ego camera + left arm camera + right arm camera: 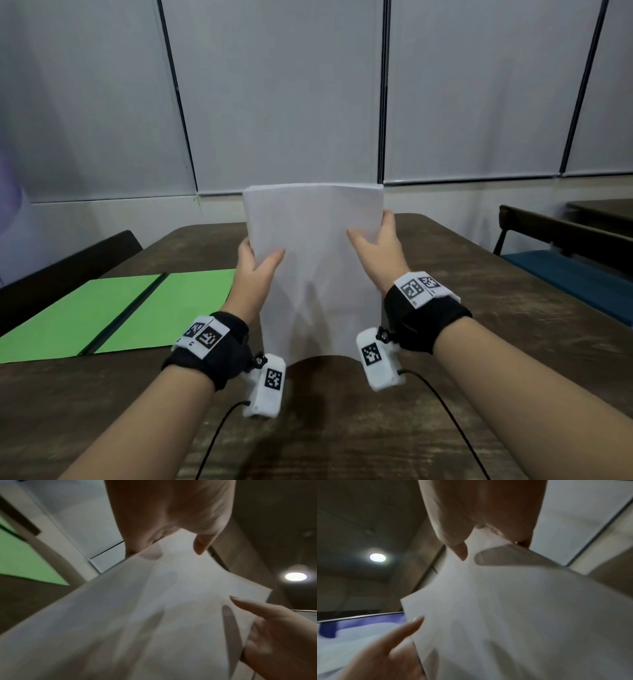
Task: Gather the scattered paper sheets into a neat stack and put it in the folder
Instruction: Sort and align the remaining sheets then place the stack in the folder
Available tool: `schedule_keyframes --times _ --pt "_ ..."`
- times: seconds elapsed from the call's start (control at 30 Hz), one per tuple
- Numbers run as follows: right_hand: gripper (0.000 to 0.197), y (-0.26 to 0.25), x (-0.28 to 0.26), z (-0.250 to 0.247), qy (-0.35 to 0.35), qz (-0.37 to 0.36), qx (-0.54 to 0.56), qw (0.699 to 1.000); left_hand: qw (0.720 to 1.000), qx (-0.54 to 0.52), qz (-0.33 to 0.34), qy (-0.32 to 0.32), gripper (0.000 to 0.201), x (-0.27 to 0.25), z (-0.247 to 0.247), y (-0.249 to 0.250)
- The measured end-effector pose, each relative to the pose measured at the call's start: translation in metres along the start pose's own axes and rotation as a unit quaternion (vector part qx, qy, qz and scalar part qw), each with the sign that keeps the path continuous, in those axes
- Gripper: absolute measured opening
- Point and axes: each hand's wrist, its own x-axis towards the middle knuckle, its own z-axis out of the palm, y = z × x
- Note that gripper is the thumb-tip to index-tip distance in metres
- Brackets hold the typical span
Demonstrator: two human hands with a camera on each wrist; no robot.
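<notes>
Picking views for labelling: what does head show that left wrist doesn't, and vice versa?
Head only: the whole folder lying open on the table, the stack standing upright with its bottom edge at the table, wrist cameras, a bench at right.

Left wrist only: a ceiling light, and finger shadows showing through the paper.

Both: the left hand and right hand gripping the stack's side edges, thumbs on the near face; some green of the folder.
</notes>
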Motion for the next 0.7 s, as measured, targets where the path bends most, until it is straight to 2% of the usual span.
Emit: schedule_keyframes --times 0.07,0.17,0.27,0.33,0.5,0.6,0.7 --pt "0.05 0.027 -0.01 -0.003 -0.029 0.069 0.012 0.997 0.996 -0.057 -0.063 -0.027 0.072 -0.009 -0.003 -0.021" --pt "0.041 0.057 -0.026 -0.005 -0.05 0.122 -0.001 0.991 0.994 -0.066 -0.088 -0.015 0.08 -0.014 0.003 -0.05" --pt "0.03 0.061 -0.024 -0.005 -0.032 0.11 -0.004 0.993 0.993 -0.08 -0.088 0.007 0.059 0.0 0.009 -0.066" --pt "0.03 0.061 -0.021 -0.008 -0.023 0.096 0.001 0.995 0.994 -0.075 -0.083 -0.003 0.05 0.006 0.009 -0.067" --pt "0.026 0.088 -0.035 -0.014 -0.052 0.129 -0.007 0.99 0.993 -0.017 -0.118 -0.024 0.048 -0.015 0.003 -0.073" --pt "0.031 0.095 -0.044 -0.015 -0.071 0.162 -0.03 0.984 0.988 0.023 -0.152 -0.028 0.036 -0.024 0.002 -0.088" --pt "0.032 0.096 -0.044 -0.016 -0.068 0.171 -0.04 0.982 0.987 0.043 -0.147 -0.038 0.041 -0.024 0.003 -0.091"
